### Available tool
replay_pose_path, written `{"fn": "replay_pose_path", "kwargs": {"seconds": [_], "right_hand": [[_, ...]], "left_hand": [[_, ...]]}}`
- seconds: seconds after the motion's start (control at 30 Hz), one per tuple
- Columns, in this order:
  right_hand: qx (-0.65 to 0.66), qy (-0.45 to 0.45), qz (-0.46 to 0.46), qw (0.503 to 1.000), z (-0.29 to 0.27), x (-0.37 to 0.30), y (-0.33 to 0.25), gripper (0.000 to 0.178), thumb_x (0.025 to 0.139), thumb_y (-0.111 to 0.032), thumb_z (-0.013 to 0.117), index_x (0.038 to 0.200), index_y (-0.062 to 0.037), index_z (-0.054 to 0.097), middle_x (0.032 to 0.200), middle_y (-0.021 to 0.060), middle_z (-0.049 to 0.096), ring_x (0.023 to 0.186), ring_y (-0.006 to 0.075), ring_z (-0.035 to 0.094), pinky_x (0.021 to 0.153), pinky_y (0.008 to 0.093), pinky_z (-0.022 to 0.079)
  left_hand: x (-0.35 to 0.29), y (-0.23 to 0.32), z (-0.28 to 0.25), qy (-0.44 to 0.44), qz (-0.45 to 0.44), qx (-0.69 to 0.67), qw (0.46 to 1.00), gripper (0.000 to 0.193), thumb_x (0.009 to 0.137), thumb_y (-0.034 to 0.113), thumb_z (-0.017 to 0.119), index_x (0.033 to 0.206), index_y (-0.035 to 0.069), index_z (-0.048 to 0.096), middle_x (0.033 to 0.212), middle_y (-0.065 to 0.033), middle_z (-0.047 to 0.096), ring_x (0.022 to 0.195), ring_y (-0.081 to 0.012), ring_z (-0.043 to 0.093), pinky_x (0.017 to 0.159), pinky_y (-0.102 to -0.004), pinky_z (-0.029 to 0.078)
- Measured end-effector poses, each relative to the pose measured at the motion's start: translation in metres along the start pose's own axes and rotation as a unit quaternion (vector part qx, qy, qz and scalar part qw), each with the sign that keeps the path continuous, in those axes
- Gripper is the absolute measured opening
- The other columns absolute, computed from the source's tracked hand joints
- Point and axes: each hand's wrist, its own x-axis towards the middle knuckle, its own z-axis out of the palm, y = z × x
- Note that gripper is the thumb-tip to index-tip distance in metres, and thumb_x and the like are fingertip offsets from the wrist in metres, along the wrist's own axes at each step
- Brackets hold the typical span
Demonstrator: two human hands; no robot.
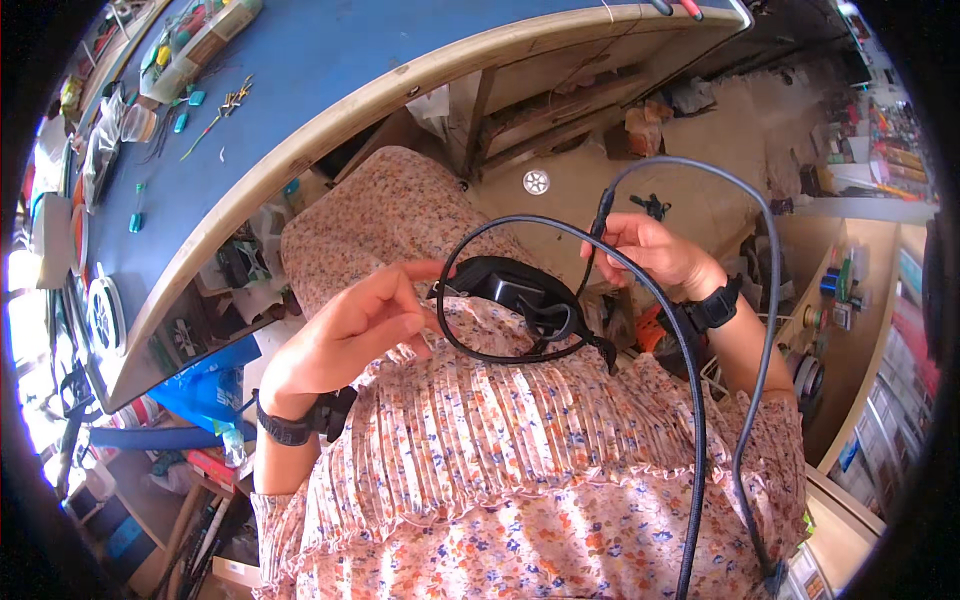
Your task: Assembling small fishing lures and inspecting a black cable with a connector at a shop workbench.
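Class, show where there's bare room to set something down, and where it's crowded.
Bare: the blue tabletop right of the coloured wires, inside wooden rim; floor around white grate. Crowded: the tabletop's left end; between left hand and right hand, black cable and black object.

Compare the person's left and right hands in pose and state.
The left hand is loosely open at the black cable loop; the right hand pinches a dark cable near its thicker sleeve. The left hand sits lower in view, the right hand higher. Both wear black wristbands.
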Motion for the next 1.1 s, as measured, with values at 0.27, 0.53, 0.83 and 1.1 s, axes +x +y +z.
{"fn": "replay_pose_path", "kwargs": {"seconds": [0.27, 0.53, 0.83, 1.1], "right_hand": [[-0.051, 0.142, 0.038, 0.988, 0.007, -0.001, 0.002, 0.037, 0.097, -0.036, 0.053, 0.105, -0.0012, 0.062, 0.077, 0.0019, 0.064, 0.065, 0.0089, 0.061, 0.058, 0.0227, 0.050], [-0.287, 0.170, 0.207, 0.920, 0.016, -0.011, -0.020, 0.053, 0.096, -0.045, 0.048, 0.095, 0.0065, 0.062, 0.061, 0.0111, 0.063, 0.049, 0.0170, 0.062, 0.047, 0.0271, 0.050], [-0.347, 0.051, 0.075, 0.934, -0.007, 0.008, 0.039, 0.036, 0.091, -0.016, 0.059, 0.126, -0.0062, 0.058, 0.100, 0.0070, 0.067, 0.089, 0.0155, 0.063, 0.080, 0.0286, 0.050], [-0.228, -0.149, -0.158, 0.949, 0.032, 0.106, 0.034, 0.037, 0.085, -0.016, 0.068, 0.122, -0.0089, 0.062, 0.126, 0.0084, 0.057, 0.120, 0.0213, 0.049, 0.103, 0.0339, 0.036]], "left_hand": [[0.006, 0.010, 0.010, 0.030, 0.052, -0.013, 0.998, 0.003, 0.096, 0.000, 0.046, 0.094, -0.001, 0.048, 0.126, -0.0179, 0.048, 0.082, -0.0106, 0.057, 0.074, -0.0248, 0.048], [0.018, 0.032, 0.031, 0.027, 0.107, -0.071, 0.991, 0.004, 0.096, -0.001, 0.044, 0.095, -0.003, 0.048, 0.124, -0.0203, 0.045, 0.103, -0.0231, 0.061, 0.076, -0.0288, 0.055], [0.020, 0.022, 0.025, 0.013, 0.093, -0.028, 0.995, 0.007, 0.097, 0.004, 0.044, 0.093, -0.001, 0.045, 0.129, -0.0253, 0.047, 0.106, -0.0286, 0.062, 0.078, -0.0317, 0.056], [-0.021, -0.008, -0.009, 0.015, 0.003, 0.097, 0.995, 0.004, 0.097, 0.001, 0.044, 0.093, -0.001, 0.044, 0.122, -0.0235, 0.054, 0.103, -0.0228, 0.061, 0.083, -0.0329, 0.052]]}}
